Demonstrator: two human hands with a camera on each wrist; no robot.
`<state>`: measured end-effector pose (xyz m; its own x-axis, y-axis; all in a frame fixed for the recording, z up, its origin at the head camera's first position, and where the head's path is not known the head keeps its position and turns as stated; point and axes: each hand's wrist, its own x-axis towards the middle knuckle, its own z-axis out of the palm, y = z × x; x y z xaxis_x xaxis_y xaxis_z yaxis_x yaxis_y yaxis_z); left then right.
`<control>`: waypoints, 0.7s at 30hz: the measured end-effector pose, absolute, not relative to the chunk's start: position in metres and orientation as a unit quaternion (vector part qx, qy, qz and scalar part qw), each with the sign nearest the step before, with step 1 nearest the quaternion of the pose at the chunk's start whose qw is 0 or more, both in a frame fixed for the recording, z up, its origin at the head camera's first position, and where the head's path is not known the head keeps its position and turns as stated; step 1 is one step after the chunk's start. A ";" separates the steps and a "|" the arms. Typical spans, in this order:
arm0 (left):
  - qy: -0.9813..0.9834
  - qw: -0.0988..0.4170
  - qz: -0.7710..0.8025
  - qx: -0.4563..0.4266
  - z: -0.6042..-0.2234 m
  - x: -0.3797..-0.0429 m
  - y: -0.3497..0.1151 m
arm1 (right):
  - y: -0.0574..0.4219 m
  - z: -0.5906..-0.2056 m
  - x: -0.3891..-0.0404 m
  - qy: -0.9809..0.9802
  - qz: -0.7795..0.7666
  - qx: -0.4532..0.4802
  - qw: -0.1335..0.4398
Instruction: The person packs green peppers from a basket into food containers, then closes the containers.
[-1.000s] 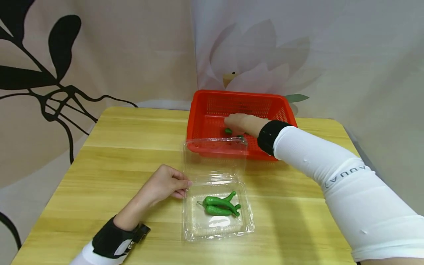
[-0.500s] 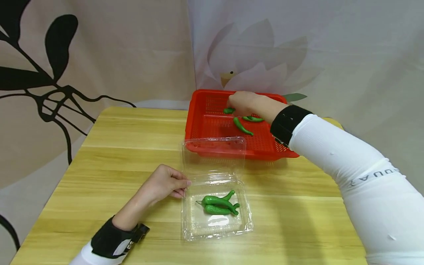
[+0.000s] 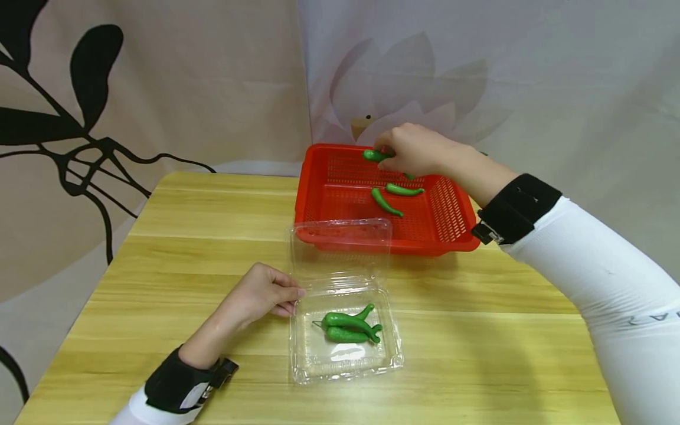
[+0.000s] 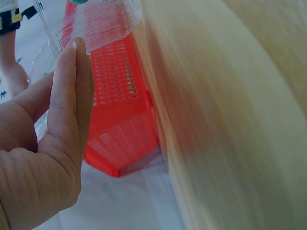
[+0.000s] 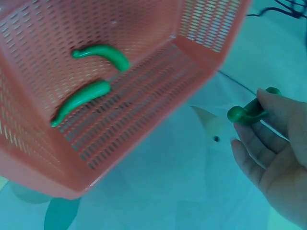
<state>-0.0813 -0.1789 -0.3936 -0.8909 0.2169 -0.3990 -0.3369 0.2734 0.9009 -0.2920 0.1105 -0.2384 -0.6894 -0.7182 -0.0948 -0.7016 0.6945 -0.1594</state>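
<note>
My left hand (image 3: 265, 295) pinches the left edge of an open clear plastic clamshell box (image 3: 305, 360), near its hinge. In the left wrist view, the fingers of that hand (image 4: 67, 100) lie close together against the box (image 4: 110, 24). Several green chili peppers (image 3: 347, 321) lie in a pile inside the box's base. Above the back rim of a red basket (image 3: 340, 206), my right hand (image 3: 417, 150) holds a green chili pepper (image 3: 374, 156). The right wrist view shows this pepper (image 5: 249, 112) between thumb and fingers, with two peppers (image 5: 84, 98) in the basket.
The box's raised lid (image 3: 340, 248) overlaps the basket's front rim from my viewpoint. Both stand on a wooden table (image 3: 202, 236). A patterned cloth backdrop (image 3: 239, 82) hangs right behind the table's back edge.
My right hand has risen from inside the basket toward its back rim, bringing up a chili pepper. Two peppers it covered now show on the basket floor. The left hand stays put.
</note>
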 end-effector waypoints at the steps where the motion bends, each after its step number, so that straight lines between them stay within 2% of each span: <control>1: 0.764 0.230 0.602 -0.040 -0.394 -0.082 -0.179 | 0.113 -0.235 -0.289 0.917 -0.063 -0.388 0.067; 12: 0.767 0.229 0.598 -0.041 -0.393 -0.082 -0.180 | 0.123 -0.216 -0.243 0.904 -0.134 -0.406 0.016; 21: 0.764 0.230 0.602 -0.030 -0.395 -0.086 -0.179 | 0.127 -0.233 -0.203 0.890 -0.151 -0.430 0.025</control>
